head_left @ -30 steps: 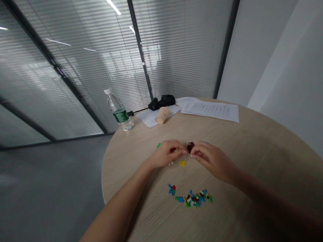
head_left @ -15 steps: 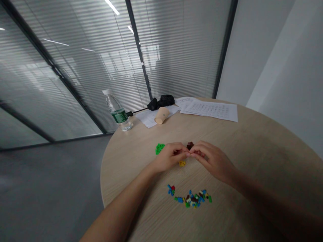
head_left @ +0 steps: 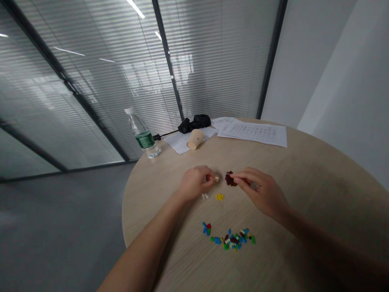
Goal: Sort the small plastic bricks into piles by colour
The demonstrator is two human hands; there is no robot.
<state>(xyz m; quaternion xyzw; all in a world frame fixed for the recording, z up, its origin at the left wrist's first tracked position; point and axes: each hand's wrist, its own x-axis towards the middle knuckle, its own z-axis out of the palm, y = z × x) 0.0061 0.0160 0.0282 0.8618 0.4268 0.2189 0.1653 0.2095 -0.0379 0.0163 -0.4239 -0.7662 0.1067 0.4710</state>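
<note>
My left hand [head_left: 196, 183] is pinched around a small cream brick [head_left: 216, 179], with a bit of red showing by the fingers. My right hand [head_left: 261, 190] reaches left, its fingertips on a dark red brick cluster [head_left: 231, 179]. Just below the hands lie a yellow brick [head_left: 219, 197] and a small white brick [head_left: 205, 196]. Nearer me on the round wooden table [head_left: 288, 174], a loose row of small multicoloured bricks [head_left: 232, 240] is spread out, with a blue and red piece [head_left: 206, 228] at its left end.
At the far side of the table stand a water bottle [head_left: 142, 138] and a tipped paper cup [head_left: 195, 139] on a paper sheet. Printed papers [head_left: 253, 135] and a black bundle [head_left: 194, 123] lie nearby. Glass partitions with blinds stand behind the table.
My hands have parted, the left moving left with the cream brick. The green cluster no longer shows beside my left hand. The white brick now shows below it.
</note>
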